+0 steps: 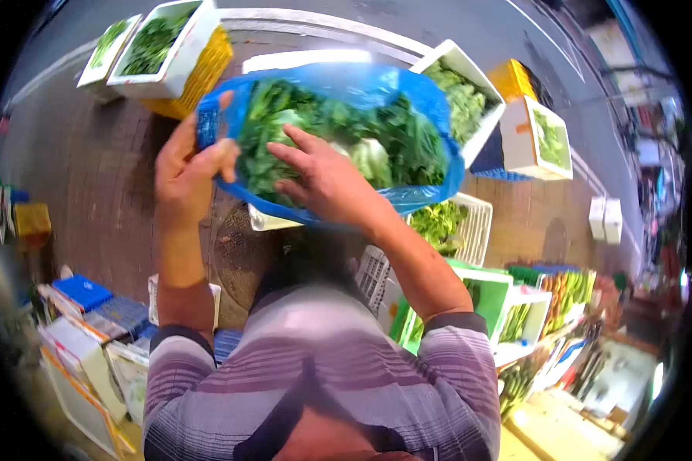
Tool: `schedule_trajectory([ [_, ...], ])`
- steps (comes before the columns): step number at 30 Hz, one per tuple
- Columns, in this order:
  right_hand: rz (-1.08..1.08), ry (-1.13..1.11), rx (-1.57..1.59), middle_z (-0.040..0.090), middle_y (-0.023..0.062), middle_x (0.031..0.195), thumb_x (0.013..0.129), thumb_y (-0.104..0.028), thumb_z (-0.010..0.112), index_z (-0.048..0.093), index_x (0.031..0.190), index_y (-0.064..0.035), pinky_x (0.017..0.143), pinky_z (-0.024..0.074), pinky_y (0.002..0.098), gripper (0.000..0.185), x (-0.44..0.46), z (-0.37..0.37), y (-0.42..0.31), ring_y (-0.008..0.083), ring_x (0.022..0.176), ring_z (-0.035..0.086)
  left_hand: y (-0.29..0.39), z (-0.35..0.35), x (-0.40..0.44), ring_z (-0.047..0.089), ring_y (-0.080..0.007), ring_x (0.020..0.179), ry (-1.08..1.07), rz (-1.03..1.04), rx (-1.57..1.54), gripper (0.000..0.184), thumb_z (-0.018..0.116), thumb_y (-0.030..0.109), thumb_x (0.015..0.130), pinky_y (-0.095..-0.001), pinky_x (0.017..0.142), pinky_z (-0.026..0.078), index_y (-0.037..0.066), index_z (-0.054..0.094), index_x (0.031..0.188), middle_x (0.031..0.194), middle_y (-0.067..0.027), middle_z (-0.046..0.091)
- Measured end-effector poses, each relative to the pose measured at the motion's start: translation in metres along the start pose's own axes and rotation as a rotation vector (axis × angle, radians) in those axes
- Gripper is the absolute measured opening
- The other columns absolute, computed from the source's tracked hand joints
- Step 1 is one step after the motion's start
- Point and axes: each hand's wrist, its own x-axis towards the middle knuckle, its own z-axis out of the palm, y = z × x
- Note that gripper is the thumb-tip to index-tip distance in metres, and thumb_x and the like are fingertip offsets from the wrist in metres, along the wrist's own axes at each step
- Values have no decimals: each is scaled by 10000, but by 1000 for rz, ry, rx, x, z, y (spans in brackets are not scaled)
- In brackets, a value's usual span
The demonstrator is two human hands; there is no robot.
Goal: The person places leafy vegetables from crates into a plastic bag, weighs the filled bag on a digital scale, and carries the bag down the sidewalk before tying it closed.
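Observation:
In front of me a blue plastic bag [354, 74] lies spread wide over a white box [273, 220]. Leafy green vegetables [419, 142] fill it, with a pale green head [370, 161] near the middle. My left hand [194, 154] pinches the bag's left edge between thumb and fingers. Over the greens reaches my right hand [315, 169], its fingers apart and pointing left, with nothing visible in them. Whether its fingertips touch the leaves I cannot tell.
White foam boxes of greens [165, 42] stand on a yellow crate [207, 73] at upper left. To the right are another foam box [484, 123] and a white crate of lettuce [477, 230]. Stacked boxes [92, 346] sit at lower left, vegetable displays [561, 303] at lower right.

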Motion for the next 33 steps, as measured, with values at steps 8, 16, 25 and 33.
schedule_trajectory([
  [8,204,242,1258,626,142,1264,841,-240,771,502,1378,20,1012,454,370,654,-196,-57,-2,237,1162,603,-48,-46,32,650,-234,909,-251,197,-183,532,454,287,978,-380,972,481,-104,483,1337,956,-118,677],
  [16,1090,1185,1402,685,157,1082,933,-163,619,476,1364,33,854,524,318,494,-483,84,92,223,932,688,-163,-122,-21,617,-223,864,761,-269,419,370,464,341,998,-380,810,508,21,643,1049,948,-108,652],
  [25,2018,529,-137,596,184,1222,759,-394,779,510,1308,-20,957,429,554,717,-714,238,153,376,1101,574,-271,-39,-209,610,-177,751,-771,-1084,1046,325,575,307,960,-354,622,481,94,571,1206,905,-55,624],
  [33,2035,177,7,506,183,1337,728,-446,806,377,1416,-54,1069,270,696,901,-739,239,191,380,1273,473,-319,177,-168,622,-153,751,-478,-1159,818,340,624,237,952,-285,685,507,10,578,1200,917,-58,638],
])
